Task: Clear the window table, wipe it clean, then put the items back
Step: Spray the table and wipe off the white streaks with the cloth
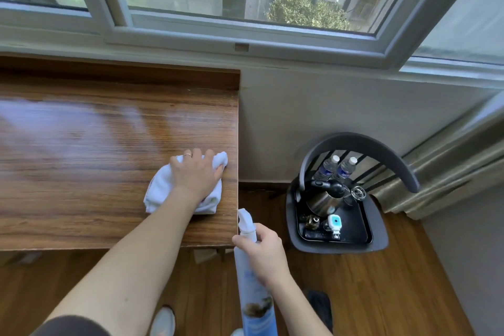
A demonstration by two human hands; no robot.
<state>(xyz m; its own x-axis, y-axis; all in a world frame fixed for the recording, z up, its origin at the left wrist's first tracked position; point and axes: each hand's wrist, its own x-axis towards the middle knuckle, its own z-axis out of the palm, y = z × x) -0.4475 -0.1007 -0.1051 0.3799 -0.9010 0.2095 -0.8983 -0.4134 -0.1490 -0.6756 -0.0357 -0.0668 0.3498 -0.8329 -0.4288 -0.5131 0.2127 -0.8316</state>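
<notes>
Left hand (197,173) presses flat on the white cloth (163,188) near the table's (81,144) right edge. Right hand (263,249) grips the spray bottle (252,281) just past that edge. Wiping further right could push the cloth off.

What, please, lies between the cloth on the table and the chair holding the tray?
In the head view: bare table edge, then open floor and wall between cloth and chair.

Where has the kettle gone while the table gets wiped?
The steel kettle stands on a black tray on the dark chair's seat, right of the wooden table, with two water bottles just behind it.
</notes>
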